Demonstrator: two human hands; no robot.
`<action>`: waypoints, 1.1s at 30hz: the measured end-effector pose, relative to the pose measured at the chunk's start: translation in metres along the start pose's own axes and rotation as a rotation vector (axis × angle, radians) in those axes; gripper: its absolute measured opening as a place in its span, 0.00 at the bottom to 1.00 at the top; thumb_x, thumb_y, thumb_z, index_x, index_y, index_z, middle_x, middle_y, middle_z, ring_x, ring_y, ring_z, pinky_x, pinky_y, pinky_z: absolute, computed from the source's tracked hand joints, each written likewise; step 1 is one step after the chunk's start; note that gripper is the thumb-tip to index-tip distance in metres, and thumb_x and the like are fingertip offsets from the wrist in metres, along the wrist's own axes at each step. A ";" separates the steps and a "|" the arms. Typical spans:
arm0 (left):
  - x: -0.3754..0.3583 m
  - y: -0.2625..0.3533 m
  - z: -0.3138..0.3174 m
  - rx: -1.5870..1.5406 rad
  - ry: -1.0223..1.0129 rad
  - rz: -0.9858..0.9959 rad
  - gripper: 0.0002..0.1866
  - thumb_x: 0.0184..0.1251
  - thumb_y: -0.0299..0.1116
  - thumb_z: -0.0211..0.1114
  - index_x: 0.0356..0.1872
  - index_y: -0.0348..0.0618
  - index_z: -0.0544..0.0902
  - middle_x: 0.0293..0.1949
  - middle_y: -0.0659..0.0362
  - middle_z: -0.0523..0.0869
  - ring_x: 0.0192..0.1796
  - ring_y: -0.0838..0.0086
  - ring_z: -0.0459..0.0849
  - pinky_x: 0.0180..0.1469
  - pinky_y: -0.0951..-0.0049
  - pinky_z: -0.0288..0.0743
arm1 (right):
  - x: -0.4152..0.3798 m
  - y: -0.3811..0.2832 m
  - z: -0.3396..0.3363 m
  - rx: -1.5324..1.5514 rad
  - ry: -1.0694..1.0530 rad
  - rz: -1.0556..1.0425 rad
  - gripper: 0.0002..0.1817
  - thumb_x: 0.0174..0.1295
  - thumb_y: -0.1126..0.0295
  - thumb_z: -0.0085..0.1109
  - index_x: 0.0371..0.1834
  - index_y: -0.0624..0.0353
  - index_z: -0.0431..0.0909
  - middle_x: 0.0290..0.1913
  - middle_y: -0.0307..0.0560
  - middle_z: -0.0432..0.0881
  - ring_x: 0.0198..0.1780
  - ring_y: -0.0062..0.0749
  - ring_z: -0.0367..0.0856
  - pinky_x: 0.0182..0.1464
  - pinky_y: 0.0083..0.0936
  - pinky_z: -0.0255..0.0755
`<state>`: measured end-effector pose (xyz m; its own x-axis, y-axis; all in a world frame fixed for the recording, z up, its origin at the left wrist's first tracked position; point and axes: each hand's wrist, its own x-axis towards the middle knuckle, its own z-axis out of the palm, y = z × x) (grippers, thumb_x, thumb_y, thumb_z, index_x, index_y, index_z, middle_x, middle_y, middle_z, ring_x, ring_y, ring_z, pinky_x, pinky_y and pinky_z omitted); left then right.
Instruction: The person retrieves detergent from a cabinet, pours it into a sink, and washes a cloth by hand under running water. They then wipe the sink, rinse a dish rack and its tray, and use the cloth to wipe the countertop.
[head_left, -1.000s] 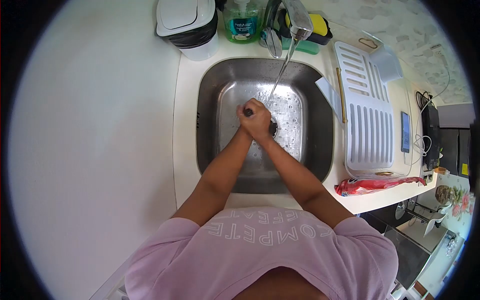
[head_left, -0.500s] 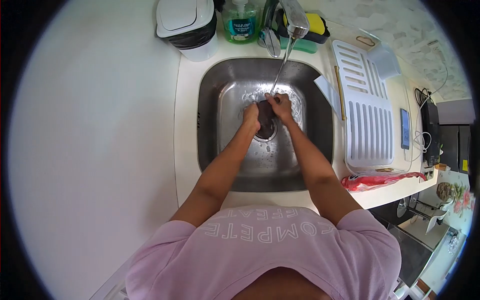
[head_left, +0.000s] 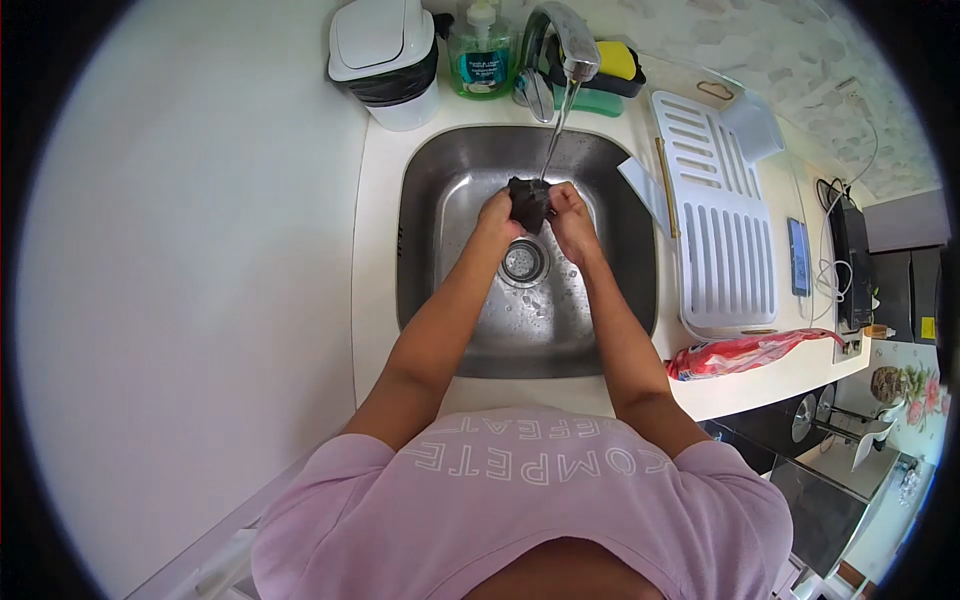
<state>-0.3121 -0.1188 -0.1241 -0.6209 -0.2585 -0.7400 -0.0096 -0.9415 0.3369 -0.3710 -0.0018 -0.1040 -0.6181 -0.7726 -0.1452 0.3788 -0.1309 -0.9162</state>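
Observation:
A dark, wet-looking cloth-like item (head_left: 530, 205) is bunched up between my two hands over the steel sink (head_left: 425, 290). My left hand (head_left: 498, 215) grips its left side, fingers closed on it. On the other side my right hand (head_left: 571, 218) pinches the item's right edge. Water from the running faucet (head_left: 578, 50) falls in a thin stream onto or just behind the item. Below the hands the round drain (head_left: 523, 262) shows. Some fingertips are hidden by the item.
Behind the sink stand a white bin (head_left: 385, 60), a green soap bottle (head_left: 482, 60) and a yellow sponge (head_left: 616, 60) in a dark holder. Right of the sink are a white dish rack (head_left: 725, 240), a phone (head_left: 799, 257) and a red plastic package (head_left: 740, 354).
The dark item has moved up off the drain and is now more bunched, no longer hanging down long. The drain has come into view. The camera view has shifted slightly.

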 end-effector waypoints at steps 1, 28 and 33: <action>-0.009 -0.003 0.009 0.003 -0.002 0.001 0.22 0.71 0.51 0.38 0.41 0.48 0.77 0.38 0.56 0.82 0.41 0.61 0.81 0.45 0.47 0.72 | 0.001 0.002 0.004 0.270 0.182 0.009 0.06 0.65 0.67 0.48 0.37 0.57 0.69 0.35 0.40 0.75 0.39 0.23 0.73 0.47 0.22 0.67; -0.057 -0.017 0.047 -0.449 -0.378 0.420 0.11 0.51 0.20 0.56 0.38 0.34 0.79 0.38 0.50 0.82 0.40 0.64 0.81 0.48 0.67 0.75 | -0.002 -0.048 0.055 0.582 0.274 -0.295 0.19 0.61 0.60 0.55 0.14 0.56 0.70 0.16 0.42 0.70 0.24 0.24 0.69 0.30 0.25 0.64; -0.117 -0.023 0.073 0.139 -0.202 1.036 0.09 0.48 0.15 0.54 0.22 0.37 0.82 0.32 0.53 0.85 0.34 0.63 0.82 0.44 0.68 0.76 | -0.022 -0.085 0.075 0.811 0.479 0.196 0.23 0.66 0.58 0.43 0.11 0.52 0.62 0.14 0.40 0.66 0.22 0.30 0.69 0.32 0.29 0.69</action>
<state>-0.2963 -0.0507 -0.0026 -0.4957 -0.8670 0.0517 0.5169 -0.2466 0.8198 -0.3376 -0.0203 0.0052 -0.6409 -0.5138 -0.5703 0.7552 -0.5551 -0.3485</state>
